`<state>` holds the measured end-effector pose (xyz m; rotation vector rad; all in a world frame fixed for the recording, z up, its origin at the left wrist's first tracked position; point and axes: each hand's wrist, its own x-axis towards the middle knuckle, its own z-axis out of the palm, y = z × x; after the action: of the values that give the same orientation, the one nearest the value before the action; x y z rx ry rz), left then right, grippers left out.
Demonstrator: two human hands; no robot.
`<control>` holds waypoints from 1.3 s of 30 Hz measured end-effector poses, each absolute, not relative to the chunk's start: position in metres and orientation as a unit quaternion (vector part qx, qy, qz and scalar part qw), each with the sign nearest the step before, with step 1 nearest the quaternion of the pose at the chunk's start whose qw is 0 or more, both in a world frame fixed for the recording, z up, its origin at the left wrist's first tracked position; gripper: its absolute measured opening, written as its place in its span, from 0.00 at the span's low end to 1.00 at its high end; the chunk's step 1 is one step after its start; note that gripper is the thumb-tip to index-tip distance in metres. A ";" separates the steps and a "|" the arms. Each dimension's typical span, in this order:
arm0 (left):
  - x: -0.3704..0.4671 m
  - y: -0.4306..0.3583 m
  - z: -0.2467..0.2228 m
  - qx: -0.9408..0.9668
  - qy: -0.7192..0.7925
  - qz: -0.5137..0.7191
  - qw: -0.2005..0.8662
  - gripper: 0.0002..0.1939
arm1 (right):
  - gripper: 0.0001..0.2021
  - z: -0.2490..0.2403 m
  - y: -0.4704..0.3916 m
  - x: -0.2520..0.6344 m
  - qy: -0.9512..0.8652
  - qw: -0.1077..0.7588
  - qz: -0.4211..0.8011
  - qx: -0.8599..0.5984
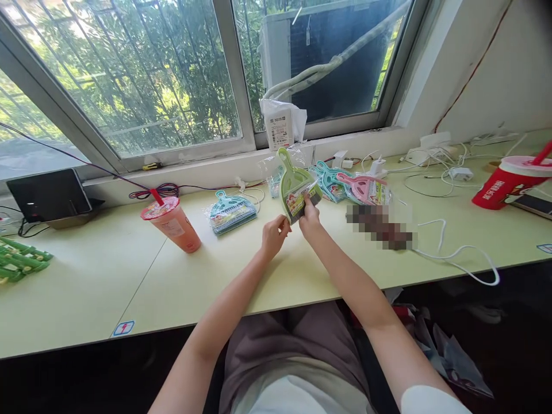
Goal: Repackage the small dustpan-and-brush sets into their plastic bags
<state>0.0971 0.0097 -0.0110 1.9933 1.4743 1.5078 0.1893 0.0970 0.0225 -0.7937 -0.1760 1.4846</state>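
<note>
Upright above the table, a green mini dustpan [293, 179] with a dark-bristled brush and a printed label is gripped by my right hand [309, 217], its thumb over the label. My left hand [275, 234] is closed in a pinch at the lower left corner of this set; whether it grips the wrapper or the set is too small to tell. To the left lies a stack of blue dustpan sets [233, 214] in clear wrap. Behind and to the right are more blue sets [331, 183] and a pink set [366, 188].
A pink drink cup [175, 226] stands left, a red cup [500, 183] far right. White cables [468, 248] and a blurred item [382, 227] lie right. A tablet [49, 192] and green bundle [21, 259] are left. A white box [280, 127] is by the window.
</note>
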 end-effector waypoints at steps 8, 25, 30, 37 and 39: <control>0.103 0.004 -0.010 0.731 0.520 0.434 0.084 0.10 | 0.16 0.027 0.103 0.199 -0.111 0.678 0.646 -0.334; 0.086 0.037 -0.021 0.471 0.429 0.722 0.272 0.26 | 0.18 -0.001 0.088 0.162 -0.128 0.663 0.664 -0.321; 0.084 0.036 -0.020 0.453 0.430 0.735 0.264 0.24 | 0.17 0.000 0.087 0.164 -0.169 0.647 0.676 -0.310; 0.071 0.040 -0.021 0.384 0.431 0.775 0.255 0.21 | 0.14 -0.004 0.089 0.156 -0.255 0.594 0.726 -0.234; 0.067 0.042 -0.024 0.370 0.438 0.780 0.251 0.21 | 0.13 -0.007 0.091 0.155 -0.275 0.582 0.735 -0.213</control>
<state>0.0671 0.0422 -0.0237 1.0067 1.1923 2.1220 0.1550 0.0915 -0.0070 -0.4967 -0.6410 1.7163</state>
